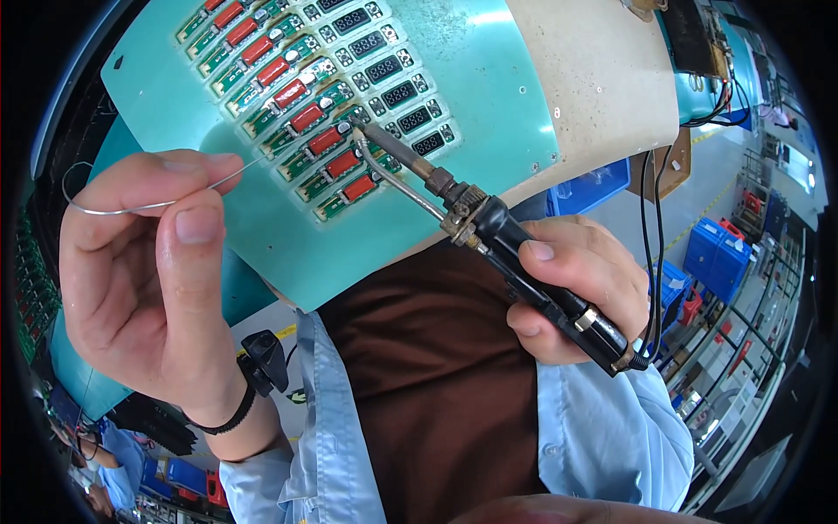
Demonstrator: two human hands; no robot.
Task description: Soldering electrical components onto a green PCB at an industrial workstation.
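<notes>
Just left of the row of green boards (295, 163), our left hand (144, 284) pinches a thin silver wire (113, 212), and the wire's end is by their left edge. Below and right of the boards, our right hand (594, 279) is wrapped around a black soldering iron (502, 231). Its tip is over the boards; we cannot tell if it touches. Red parts (324, 140) sit on the boards. Under them we see a teal mat (489, 113). Far right of the boards are blue bins (717, 253).
</notes>
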